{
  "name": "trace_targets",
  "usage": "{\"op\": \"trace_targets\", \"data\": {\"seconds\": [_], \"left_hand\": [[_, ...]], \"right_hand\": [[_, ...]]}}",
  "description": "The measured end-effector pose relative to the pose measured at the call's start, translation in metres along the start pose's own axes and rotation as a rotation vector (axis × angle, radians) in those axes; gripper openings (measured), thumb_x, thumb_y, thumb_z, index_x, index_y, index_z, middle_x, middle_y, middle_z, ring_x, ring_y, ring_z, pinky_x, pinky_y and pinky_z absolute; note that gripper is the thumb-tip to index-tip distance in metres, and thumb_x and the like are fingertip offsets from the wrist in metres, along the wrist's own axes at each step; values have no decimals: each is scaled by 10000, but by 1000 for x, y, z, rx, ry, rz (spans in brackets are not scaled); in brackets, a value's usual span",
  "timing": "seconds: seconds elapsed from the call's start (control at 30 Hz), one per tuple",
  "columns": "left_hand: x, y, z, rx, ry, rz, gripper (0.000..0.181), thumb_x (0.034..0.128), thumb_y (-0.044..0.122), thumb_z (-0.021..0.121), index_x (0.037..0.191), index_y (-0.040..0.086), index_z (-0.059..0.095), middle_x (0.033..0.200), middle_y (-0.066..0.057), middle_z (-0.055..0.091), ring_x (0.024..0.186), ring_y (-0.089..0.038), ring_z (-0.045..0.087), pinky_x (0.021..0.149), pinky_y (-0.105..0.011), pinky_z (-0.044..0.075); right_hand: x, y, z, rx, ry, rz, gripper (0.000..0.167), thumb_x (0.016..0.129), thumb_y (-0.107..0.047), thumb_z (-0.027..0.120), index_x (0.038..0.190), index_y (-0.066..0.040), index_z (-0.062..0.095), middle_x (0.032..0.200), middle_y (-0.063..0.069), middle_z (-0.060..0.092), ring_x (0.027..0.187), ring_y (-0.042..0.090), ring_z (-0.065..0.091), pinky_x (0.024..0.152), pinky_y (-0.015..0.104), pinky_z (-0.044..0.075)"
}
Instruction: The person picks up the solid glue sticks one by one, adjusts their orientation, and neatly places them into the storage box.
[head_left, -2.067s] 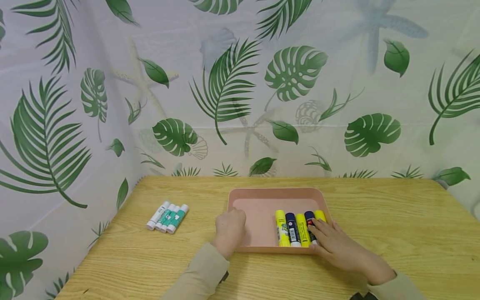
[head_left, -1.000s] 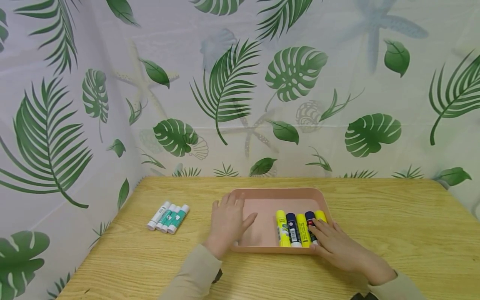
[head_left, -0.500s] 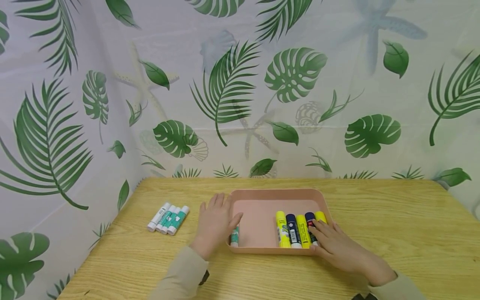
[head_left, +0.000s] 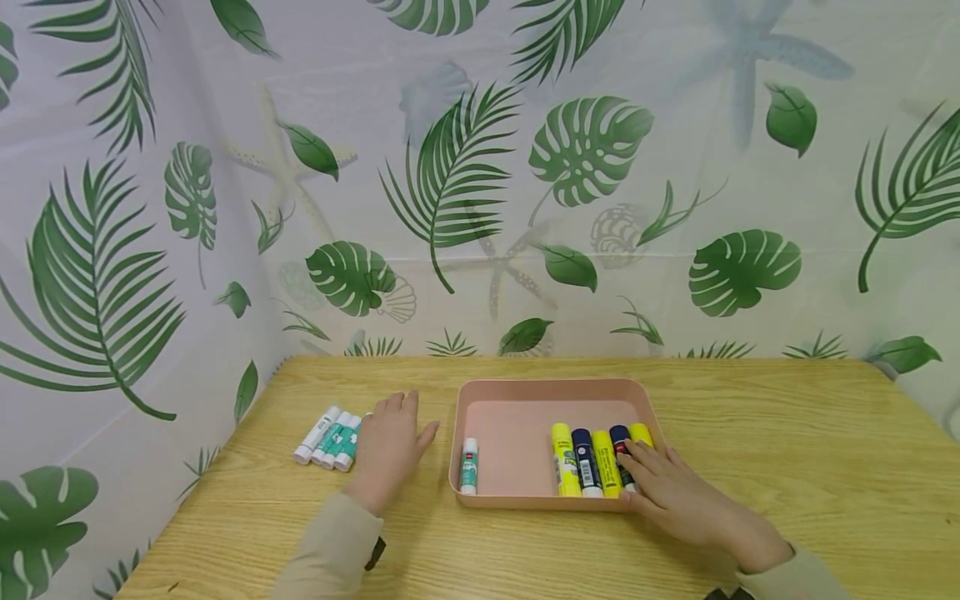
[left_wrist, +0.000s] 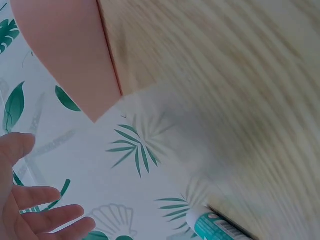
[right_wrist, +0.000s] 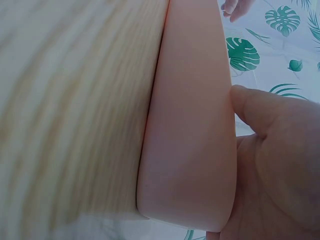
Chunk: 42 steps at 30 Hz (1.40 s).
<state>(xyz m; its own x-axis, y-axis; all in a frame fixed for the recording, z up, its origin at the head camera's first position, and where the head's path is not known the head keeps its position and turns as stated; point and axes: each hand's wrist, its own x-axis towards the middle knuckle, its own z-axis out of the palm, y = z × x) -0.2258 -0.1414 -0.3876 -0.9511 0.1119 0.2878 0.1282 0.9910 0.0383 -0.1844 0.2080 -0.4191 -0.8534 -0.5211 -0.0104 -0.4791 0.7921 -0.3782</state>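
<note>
My left hand (head_left: 390, 450), fingers loosely spread and holding nothing, hovers over the table beside a row of white and teal glue sticks (head_left: 327, 437), partly covering the rightmost. In the left wrist view one teal glue stick (left_wrist: 216, 227) shows at the bottom edge. A pink tray (head_left: 513, 450) lies to the right; a single white and teal glue stick (head_left: 469, 468) lies against its left wall. Several yellow and navy glue sticks (head_left: 586, 462) line its right side. My right hand (head_left: 678, 496) rests on the tray's right front corner, fingers extended over the rightmost sticks.
The wooden table (head_left: 555, 554) carries the tray and the separate row at its left. A leaf-printed cloth (head_left: 480, 183) hangs behind the table and along its left side.
My left hand has uncurled, lifted out of the tray and moved left towards the row on the table. The teal glue stick at the tray's left is now uncovered. My right hand stays put.
</note>
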Motion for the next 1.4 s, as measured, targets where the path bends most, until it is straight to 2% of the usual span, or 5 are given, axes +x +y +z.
{"op": "trace_targets", "data": {"seconds": [0.33, 0.6, 0.87, 1.13, 1.4], "left_hand": [[-1, -20, -1, 0, 22, -21, 437, 776, 261, 685, 1079, -28, 559, 933, -160, 584, 748, -286, 576, 498, -337, 482], [3, -39, -1, -26, 4, -40, 299, 772, 112, 686, 1005, -43, 582, 850, -160, 580, 647, -265, 577, 484, -330, 485], [11, -53, 4, -44, -48, -116, 231, 772, 109, 683, 935, -28, 594, 768, -126, 581, 581, -232, 565, 454, -335, 468], [15, -61, 8, -42, -109, -138, 212, 782, 121, 674, 910, -26, 592, 777, -157, 604, 626, -284, 583, 455, -373, 459], [18, -67, 15, -71, -171, -189, 42, 796, 25, 613, 825, -4, 603, 720, -148, 603, 588, -274, 565, 449, -385, 437]], "right_hand": [[0, 2, 1, 0, 6, 2, 586, 932, -399, 380, 1316, 43, 366, 1386, 244, 245, 1278, 373, 189, 997, 567, 80], [1, 2, 1, -9, 6, -8, 577, 935, -391, 375, 1313, 45, 370, 1382, 249, 250, 1272, 382, 197, 992, 574, 92], [0, 2, 2, -10, 5, -3, 586, 928, -405, 382, 1309, 41, 377, 1380, 247, 256, 1269, 383, 204, 988, 577, 101], [-1, 2, 1, -8, 13, -13, 574, 933, -384, 385, 1304, 55, 376, 1375, 259, 256, 1264, 393, 205, 987, 576, 101], [0, 2, 1, -4, 8, -13, 575, 931, -390, 386, 1307, 46, 377, 1378, 252, 255, 1268, 386, 203, 987, 577, 95]]}}
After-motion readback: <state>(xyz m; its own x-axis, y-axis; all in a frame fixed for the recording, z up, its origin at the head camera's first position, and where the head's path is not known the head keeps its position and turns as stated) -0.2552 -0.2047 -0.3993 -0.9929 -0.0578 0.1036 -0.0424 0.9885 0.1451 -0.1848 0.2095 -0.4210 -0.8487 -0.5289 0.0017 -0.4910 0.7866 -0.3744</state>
